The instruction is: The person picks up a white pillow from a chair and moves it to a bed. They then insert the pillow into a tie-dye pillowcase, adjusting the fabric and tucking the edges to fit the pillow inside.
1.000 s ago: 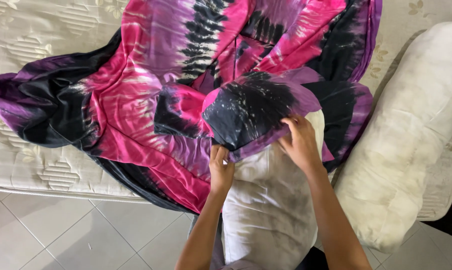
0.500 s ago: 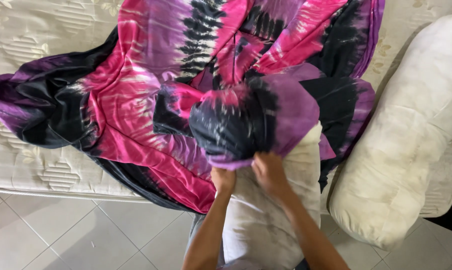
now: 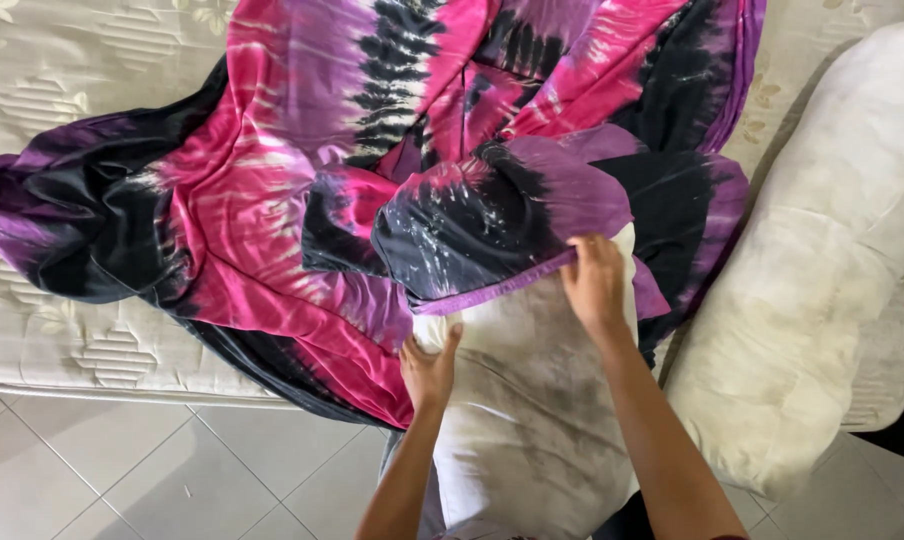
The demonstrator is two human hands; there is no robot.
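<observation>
While gripping pillowcase [image 3: 492, 225]: right hand [image 3: 594, 285].

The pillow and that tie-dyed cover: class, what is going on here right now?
A person is fitting a tie-dyed pillowcase over a white pillow at the edge of a bare mattress. The right hand grips the case's open hem, and the left hand holds the pillow's corner. Only the pillow's top end is inside. A second bare pillow lies to the right.
</observation>
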